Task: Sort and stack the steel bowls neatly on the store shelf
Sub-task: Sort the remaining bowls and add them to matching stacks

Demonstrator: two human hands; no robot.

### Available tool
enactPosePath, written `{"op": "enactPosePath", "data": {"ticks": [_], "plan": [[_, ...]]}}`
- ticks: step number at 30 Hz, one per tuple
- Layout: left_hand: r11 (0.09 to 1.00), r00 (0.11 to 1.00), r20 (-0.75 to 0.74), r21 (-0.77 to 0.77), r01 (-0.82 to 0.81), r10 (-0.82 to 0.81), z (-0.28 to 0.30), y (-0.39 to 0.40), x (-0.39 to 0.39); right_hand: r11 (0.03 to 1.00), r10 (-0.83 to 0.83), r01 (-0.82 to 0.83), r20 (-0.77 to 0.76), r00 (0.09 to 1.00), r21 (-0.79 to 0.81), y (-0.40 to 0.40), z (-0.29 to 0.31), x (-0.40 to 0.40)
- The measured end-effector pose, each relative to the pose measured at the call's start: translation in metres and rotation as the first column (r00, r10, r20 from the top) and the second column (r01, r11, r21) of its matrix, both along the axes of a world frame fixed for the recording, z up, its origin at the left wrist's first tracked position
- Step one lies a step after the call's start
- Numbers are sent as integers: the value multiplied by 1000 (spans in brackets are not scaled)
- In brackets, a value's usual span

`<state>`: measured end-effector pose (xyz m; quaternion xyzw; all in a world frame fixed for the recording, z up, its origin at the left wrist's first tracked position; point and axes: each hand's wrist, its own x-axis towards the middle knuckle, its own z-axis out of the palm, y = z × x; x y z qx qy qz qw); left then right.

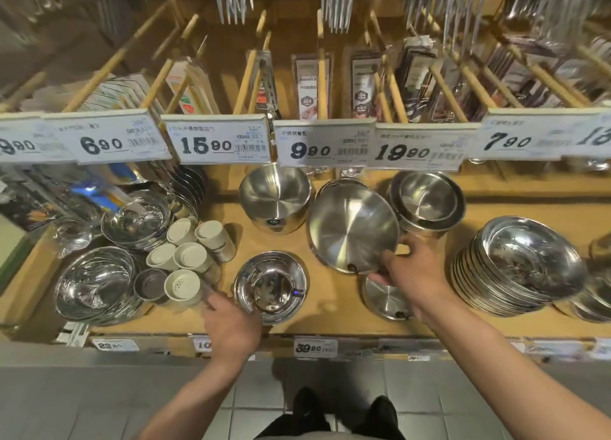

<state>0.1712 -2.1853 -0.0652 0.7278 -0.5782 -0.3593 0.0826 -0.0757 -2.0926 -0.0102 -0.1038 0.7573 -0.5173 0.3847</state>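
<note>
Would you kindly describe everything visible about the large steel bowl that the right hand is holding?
The large steel bowl is wide and shallow-looking, brushed steel with a rolled rim and a dark sticker near its lower edge. It is tilted up, its inside facing the camera, above the wooden shelf. The right hand grips its lower right rim.

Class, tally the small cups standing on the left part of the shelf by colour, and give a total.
Cream cups: 5
Dark grey cup: 1
Total: 6
</note>
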Motion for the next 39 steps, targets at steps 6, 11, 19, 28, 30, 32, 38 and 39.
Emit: {"op": "enactPosePath", "data": {"ticks": [6, 11, 19, 28, 30, 32, 38, 39], "plan": [[969, 959, -221, 208, -132, 178, -13, -4, -5, 998, 50, -52, 57, 997, 32, 22, -21, 14], [923, 842, -419, 320, -215, 341, -4, -4, 9, 997, 57, -62, 95, 994, 46, 30, -22, 14], [914, 755, -524, 313, -260, 394, 40, 16, 60, 992, 94, -94, 4, 996, 88, -1, -39, 30], [926, 713, -593, 288, -246, 374, 73, 21, 87, 914, 362, -322, -136, 922, 246, -25, -75, 75], [920, 697, -604, 301, -250, 387, 73, 21, 87, 914, 368, -337, -113, 923, 227, -28, -78, 81], [918, 695, -603, 312, -245, 391, 73, 19, 84, 906, 383, -358, -75, 921, 225, -31, -81, 83], [915, 663, -639, 350, -201, 390, 68, 11, 60, 913, 384, -394, 106, 917, 103, -25, -77, 83], [917, 659, -647, 349, -191, 384, 68, 9, 54, 905, 405, -413, 88, 910, 101, -17, -73, 81]]}}
